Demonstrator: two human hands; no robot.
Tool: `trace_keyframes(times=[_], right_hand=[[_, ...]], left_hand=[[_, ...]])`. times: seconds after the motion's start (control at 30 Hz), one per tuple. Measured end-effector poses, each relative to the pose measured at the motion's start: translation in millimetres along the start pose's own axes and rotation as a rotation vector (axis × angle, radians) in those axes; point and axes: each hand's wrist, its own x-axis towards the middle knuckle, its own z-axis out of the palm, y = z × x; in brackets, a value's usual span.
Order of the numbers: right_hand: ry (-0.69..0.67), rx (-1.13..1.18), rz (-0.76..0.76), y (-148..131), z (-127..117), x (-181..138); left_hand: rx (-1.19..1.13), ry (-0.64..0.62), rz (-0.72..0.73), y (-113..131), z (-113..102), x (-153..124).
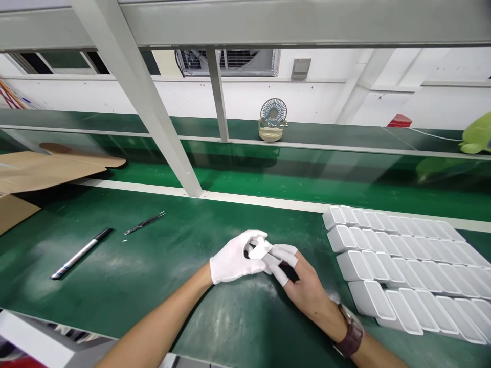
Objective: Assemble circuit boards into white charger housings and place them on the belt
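Note:
My left hand [233, 258] wears a white glove and its fingers are curled around a small white part [260, 249] at the middle of the green bench [134, 276]. My right hand [303, 286] is bare apart from white finger cots on the fingertips, and those fingertips pinch the same small part from the right. A brown watch strap [351, 335] sits on my right wrist. Both hands rest low over the bench mat, touching each other at the part.
Rows of white rectangular housings [402, 266] lie packed together at the right. A black-and-silver marker [81, 253] and tweezers [144, 223] lie at the left. Cardboard [42, 171] is at far left. A slanted metal post [153, 117] rises ahead; a small desk fan [272, 120] stands on the far shelf.

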Motion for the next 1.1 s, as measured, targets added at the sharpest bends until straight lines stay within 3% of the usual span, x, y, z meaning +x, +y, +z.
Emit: trace_keyframes(times=[0.13, 0.2, 0.47, 0.87, 0.97, 1.1], right_hand=[[0.086, 0.627, 0.432, -11, 2, 8], [0.080, 0.822, 0.556, -18, 1, 11], [0.112, 0.988, 0.638, -23, 1, 12], [0.109, 0.800, 0.579, -14, 4, 10], [0.163, 0.514, 0.407, -7, -1, 8], [0.152, -0.015, 0.036, -6, -6, 6]], left_hand=[[0.250, 0.102, 0.106, -2, 13, -3], [0.419, 0.179, 0.184, -4, 19, -4], [0.574, 0.213, 0.256, -2, 21, -5], [0.592, 0.199, 0.228, -2, 22, -5], [0.574, 0.189, 0.209, 0, 21, -5], [0.553, 0.203, 0.152, 4, 17, -1]])
